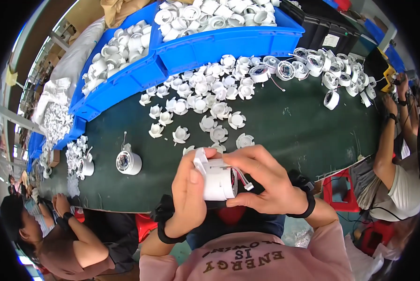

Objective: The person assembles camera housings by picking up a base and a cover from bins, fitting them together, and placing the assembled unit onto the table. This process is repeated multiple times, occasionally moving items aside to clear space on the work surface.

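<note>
Both hands hold a white cylindrical fan housing (215, 183) at the near edge of the table. My left hand (189, 189) wraps round its left side, where a flat white flange stands up. My right hand (271, 182) grips the open right end, thumb below and fingers over the top. From that end come thin wires with a small white connector (249, 186). Just beyond the hands lie several loose white fan blades (218, 134). Left of my left hand, a similar housing (129, 162) stands on the green table with a wire sticking up.
Blue bins (228, 47) full of white plastic parts line the far side. Assembled round white units (343, 70) crowd the back right by a black case (324, 30). Co-workers sit at the left and right, one arm (385, 140) at the table's right end. A red stool (341, 189) stands below.
</note>
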The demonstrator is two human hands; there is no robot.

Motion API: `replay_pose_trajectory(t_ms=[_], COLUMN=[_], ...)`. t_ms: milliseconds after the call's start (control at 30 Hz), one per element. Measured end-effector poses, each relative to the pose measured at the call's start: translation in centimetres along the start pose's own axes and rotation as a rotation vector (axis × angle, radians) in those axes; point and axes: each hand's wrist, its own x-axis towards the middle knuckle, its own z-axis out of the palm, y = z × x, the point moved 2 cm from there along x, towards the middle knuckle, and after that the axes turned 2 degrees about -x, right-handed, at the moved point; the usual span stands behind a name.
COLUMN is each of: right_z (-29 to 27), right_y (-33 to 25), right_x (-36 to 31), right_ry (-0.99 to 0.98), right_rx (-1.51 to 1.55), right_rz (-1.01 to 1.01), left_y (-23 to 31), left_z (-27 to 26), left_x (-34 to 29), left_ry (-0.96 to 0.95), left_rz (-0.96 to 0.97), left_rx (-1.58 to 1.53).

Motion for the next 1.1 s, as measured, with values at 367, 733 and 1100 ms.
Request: replay_pose_trajectory(t_ms=[367, 733, 1100], right_z=[3.2, 3.6, -12.4], right_y=[-1.7, -1.8, 10.0], right_x=[-1.5, -0.8, 3.1], right_ry=[0.013, -0.067, -0.056], right_rx=[-0.09, -0.34, -1.039], right_rz=[-0.092, -0.002, 0.119], left_y=[-0.6, -1.2, -1.6], left_z=[-1.2, -2.7, -22.2], left_x=[-2.8, -1.6, -9.9], left_ry=[0.027, -0.086, 0.548], left_rz=[0.103, 0.027, -0.324], left_rx=[0.057, 0.418, 0.292])
